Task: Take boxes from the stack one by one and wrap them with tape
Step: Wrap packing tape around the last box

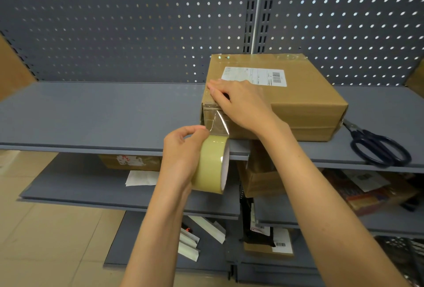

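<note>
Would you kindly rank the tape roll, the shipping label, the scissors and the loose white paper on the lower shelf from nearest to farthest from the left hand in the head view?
Measured from the left hand:
1. Tape roll: held in that hand.
2. Loose white paper: lower shelf, to its left.
3. Shipping label: on the cardboard box, up and right.
4. Scissors: far right on the upper shelf.

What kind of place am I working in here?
Probably a stockroom or parcel-packing area. Grey metal shelves stand against a perforated back panel. On the top shelf sit a cardboard box with a barcoded shipping label and scissors; more labelled parcels lie on the lower shelves.
</note>
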`<action>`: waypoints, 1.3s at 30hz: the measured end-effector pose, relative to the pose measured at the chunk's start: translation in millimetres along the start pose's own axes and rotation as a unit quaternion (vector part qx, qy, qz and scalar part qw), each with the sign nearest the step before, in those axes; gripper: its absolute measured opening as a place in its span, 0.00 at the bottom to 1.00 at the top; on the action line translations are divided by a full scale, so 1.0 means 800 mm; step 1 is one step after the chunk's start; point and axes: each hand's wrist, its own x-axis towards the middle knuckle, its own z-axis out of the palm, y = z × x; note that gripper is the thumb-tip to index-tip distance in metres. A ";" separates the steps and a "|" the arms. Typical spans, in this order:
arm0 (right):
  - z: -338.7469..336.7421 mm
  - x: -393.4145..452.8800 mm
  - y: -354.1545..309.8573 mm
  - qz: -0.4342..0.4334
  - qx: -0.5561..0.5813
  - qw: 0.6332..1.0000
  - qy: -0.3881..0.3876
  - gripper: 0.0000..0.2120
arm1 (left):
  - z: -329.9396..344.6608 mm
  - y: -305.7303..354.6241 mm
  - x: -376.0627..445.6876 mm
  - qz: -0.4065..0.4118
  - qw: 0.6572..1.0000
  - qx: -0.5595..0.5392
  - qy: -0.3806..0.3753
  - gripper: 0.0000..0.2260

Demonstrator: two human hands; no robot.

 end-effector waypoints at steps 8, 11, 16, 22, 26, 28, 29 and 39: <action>0.003 0.000 0.002 -0.008 -0.009 1.000 0.003 0.18 | 0.001 -0.003 -0.002 0.035 0.999 0.014 0.008 0.05; 0.007 -0.001 0.001 -0.018 -0.005 0.999 0.037 0.18 | 0.002 -0.004 -0.004 0.045 0.999 0.018 0.014 0.04; -0.007 -0.008 0.002 -0.012 0.130 0.987 0.095 0.18 | 0.006 -0.003 -0.007 0.049 0.998 0.017 0.022 0.02; -0.053 -0.060 0.035 0.083 0.129 0.968 0.198 0.16 | 0.005 -0.002 -0.009 0.061 0.997 0.030 0.023 0.04; -0.079 -0.109 0.089 0.192 0.083 0.923 0.323 0.13 | 0.006 -0.003 -0.011 0.064 0.997 0.027 0.022 0.02; -0.082 -0.133 0.111 0.269 0.043 0.897 0.349 0.13 | 0.006 -0.004 -0.012 0.066 0.997 0.027 0.021 0.02; -0.081 -0.144 0.119 0.308 0.021 0.888 0.341 0.14 | 0.006 -0.004 -0.012 0.066 0.997 0.026 0.020 0.02; -0.067 -0.190 0.156 0.438 -0.092 0.882 0.150 0.17 | 0.009 -0.004 -0.016 0.067 0.997 0.024 0.012 0.02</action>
